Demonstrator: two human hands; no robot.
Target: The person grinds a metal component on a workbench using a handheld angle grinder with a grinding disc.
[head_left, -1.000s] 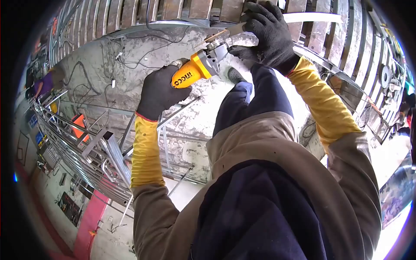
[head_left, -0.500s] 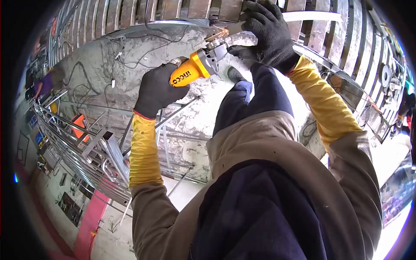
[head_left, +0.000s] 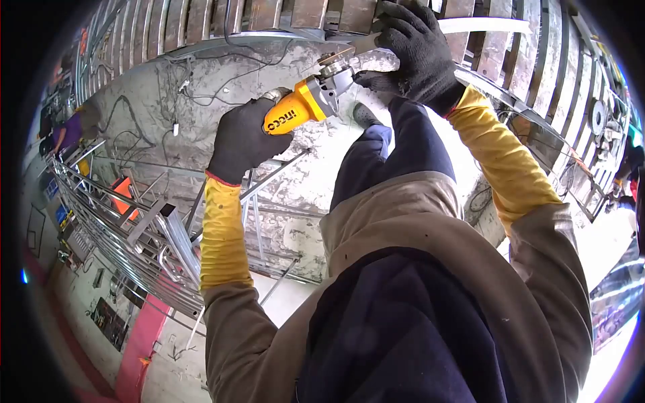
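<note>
In a black glove, my left hand is wrapped round the yellow body of an angle grinder. The grinder's head and disc point up, close to the end of a flat metal strip. My right hand, also gloved in black, is closed on this strip at the edge of a slatted metal bench. A bright length of strip runs out to the right of that hand. The thumb reaches left, near the grinder head.
Steel tubes and frames stand at the lower left, with an orange object among them. Cables lie on the stained floor. A person is at the far left. A disc rests at the right.
The orange sparks at the grinder disc are gone. Both hands, the grinder and the strip stay in nearly the same place.
</note>
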